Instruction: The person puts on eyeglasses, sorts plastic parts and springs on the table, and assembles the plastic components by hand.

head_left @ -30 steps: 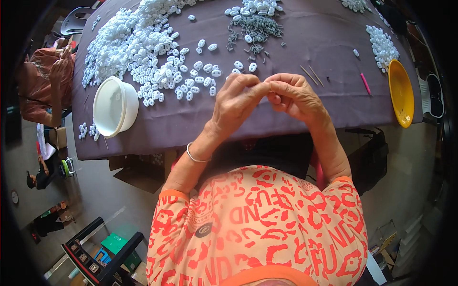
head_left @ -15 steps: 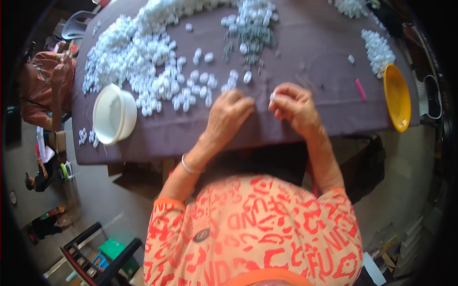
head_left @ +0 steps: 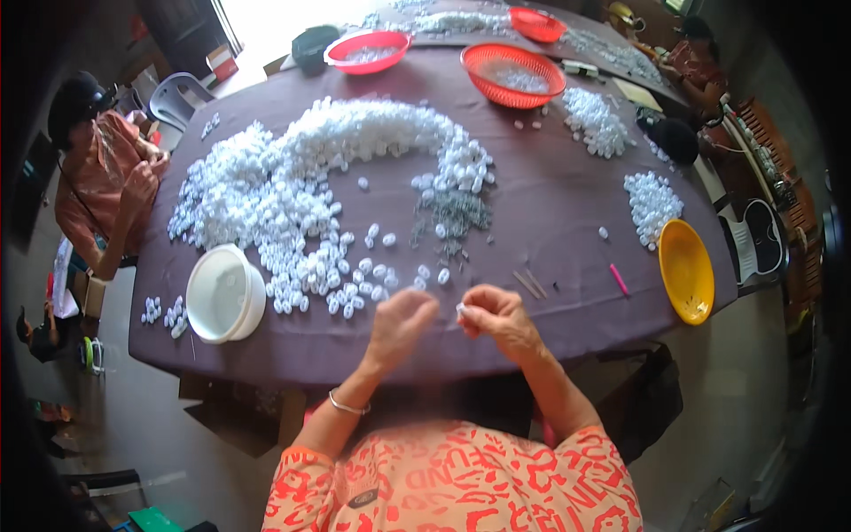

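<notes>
Between its thumb and fingers, my right hand (head_left: 501, 321) pinches a small white plastic piece (head_left: 461, 310) above the near part of the table. My left hand (head_left: 397, 326) is just left of it, apart from that piece. Motion blurs its fingers, so whether it holds anything is unclear. Just beyond the hands lies a single white oval piece (head_left: 443, 276). A large heap of similar white pieces (head_left: 266, 191) spreads over the left and middle of the table. Against its right end sits a pile of small dark grey parts (head_left: 454, 217).
A white tub (head_left: 228, 297) stands at left, a yellow dish (head_left: 687, 273) at right. A pink stick (head_left: 619, 279) and thin sticks (head_left: 530, 284) lie nearer. Red baskets (head_left: 514, 75) are at the back. A person (head_left: 106, 186) works on the left, another (head_left: 696, 66) far right.
The view has tipped up, bringing the far baskets and people into sight. My right hand has moved left with its white piece, and my left hand has shifted slightly left and forward.
</notes>
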Tool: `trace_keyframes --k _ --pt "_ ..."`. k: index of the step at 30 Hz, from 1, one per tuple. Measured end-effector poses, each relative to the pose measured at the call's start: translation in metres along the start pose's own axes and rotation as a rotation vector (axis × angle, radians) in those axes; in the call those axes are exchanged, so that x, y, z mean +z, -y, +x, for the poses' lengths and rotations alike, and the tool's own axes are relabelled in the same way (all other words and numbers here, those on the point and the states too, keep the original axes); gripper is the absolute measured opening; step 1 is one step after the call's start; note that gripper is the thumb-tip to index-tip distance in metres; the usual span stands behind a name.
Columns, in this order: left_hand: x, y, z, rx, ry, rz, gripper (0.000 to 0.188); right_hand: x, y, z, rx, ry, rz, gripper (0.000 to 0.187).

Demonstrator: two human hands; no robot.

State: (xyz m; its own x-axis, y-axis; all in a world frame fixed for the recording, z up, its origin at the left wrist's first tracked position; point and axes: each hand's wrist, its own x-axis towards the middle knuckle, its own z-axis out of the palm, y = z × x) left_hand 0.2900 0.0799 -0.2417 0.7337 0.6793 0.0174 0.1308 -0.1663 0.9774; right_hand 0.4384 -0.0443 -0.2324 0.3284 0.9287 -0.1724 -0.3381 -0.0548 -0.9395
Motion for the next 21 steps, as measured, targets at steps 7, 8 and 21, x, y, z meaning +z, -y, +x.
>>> trace_keyframes --k 7,8,21 --pt "-0.020 -0.018 0.007 -0.159 0.110 -0.398 0.013 0.021 0.028 0.018 -0.077 -0.042 -0.129 0.011" --pt "-0.021 -0.017 0.006 -0.168 0.124 -0.453 0.013 0.023 0.029 0.018 -0.077 -0.031 -0.149 0.012" --pt "-0.029 -0.019 -0.016 -0.236 0.171 -0.386 0.013 0.040 0.020 0.005 -0.027 0.026 -0.223 0.015"
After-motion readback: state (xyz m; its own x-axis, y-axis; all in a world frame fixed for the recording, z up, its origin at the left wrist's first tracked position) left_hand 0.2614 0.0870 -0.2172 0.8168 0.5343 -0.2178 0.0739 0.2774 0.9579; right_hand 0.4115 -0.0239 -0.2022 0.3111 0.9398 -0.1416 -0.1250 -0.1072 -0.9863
